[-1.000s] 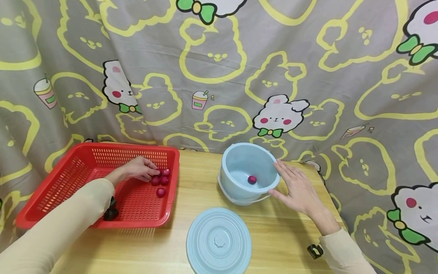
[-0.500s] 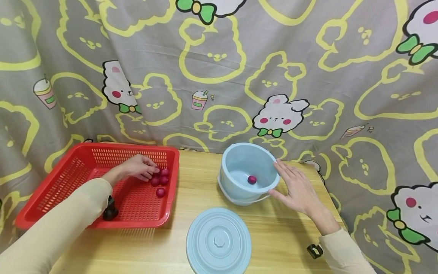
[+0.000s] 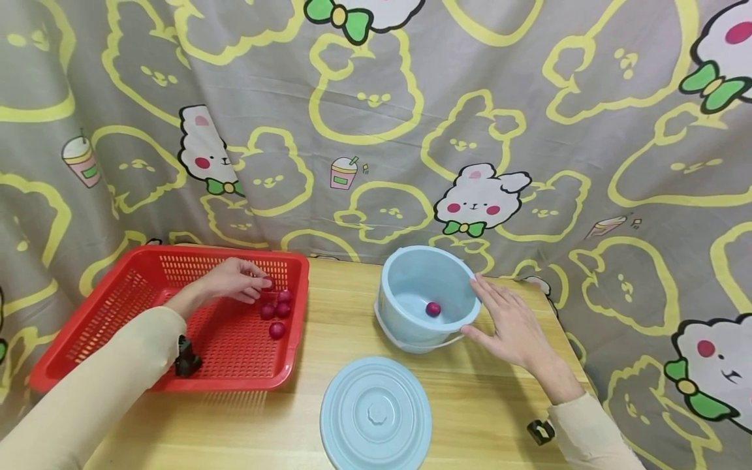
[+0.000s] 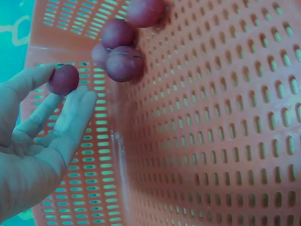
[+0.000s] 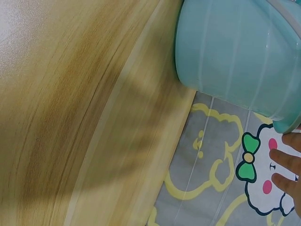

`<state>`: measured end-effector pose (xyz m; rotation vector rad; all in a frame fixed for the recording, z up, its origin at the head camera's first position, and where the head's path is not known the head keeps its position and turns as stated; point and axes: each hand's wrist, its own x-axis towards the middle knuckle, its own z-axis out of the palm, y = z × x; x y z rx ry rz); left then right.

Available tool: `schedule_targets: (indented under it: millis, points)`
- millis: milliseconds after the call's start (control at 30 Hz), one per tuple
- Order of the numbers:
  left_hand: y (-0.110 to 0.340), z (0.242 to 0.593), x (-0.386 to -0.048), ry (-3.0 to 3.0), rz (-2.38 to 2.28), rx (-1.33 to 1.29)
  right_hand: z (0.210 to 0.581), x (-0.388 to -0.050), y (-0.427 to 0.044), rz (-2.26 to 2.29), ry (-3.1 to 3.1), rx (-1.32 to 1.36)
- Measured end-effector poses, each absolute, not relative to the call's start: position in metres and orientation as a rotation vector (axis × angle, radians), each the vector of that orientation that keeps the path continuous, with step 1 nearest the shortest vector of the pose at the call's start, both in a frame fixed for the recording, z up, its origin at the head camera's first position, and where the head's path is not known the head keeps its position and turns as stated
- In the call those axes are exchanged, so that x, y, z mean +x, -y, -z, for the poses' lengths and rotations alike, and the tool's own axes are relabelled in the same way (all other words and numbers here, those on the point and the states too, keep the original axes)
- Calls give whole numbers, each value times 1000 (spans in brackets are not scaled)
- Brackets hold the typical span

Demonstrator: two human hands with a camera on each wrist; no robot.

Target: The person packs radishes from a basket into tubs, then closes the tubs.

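Note:
In the left wrist view, my left hand [image 4: 47, 127] pinches a dark red ball-like fruit [image 4: 64, 80] between thumb and fingertips. It is above the red basket [image 3: 235, 352], near the back right corner, and several more red fruits [image 3: 277, 330] lie on the basket's floor beside it. My right hand [image 3: 511, 323], fingers extended, touches the right rim of the light blue bucket [image 3: 411, 320]. One red fruit [image 3: 433, 309] lies inside the bucket. In the right wrist view, only the fingers [image 5: 287, 160] show, beside the bucket's rim.
A round light blue lid [image 3: 376, 414] lies flat on the wooden table [image 3: 341, 294] in front of the bucket. The bucket's handle hangs down at its front. Behind the table hangs a grey patterned curtain [image 3: 282, 78]. Black wrist-worn devices show at both sleeves.
My left hand has risen slightly and moved a little back and left, with a fruit now raised away from the others. My right hand and the bucket have not moved.

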<state>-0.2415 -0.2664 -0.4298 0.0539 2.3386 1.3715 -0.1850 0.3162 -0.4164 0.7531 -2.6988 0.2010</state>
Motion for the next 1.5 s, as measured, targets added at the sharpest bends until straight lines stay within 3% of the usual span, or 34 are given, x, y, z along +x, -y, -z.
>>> schedule_targets:
  millis: [967, 1500]
  points:
    - [250, 398, -249, -2393, -1436, 54, 418, -186, -318, -199, 2682, 755]
    - [213, 370, -250, -2353, -1504, 125, 419, -186, -318, -192, 2669, 759]
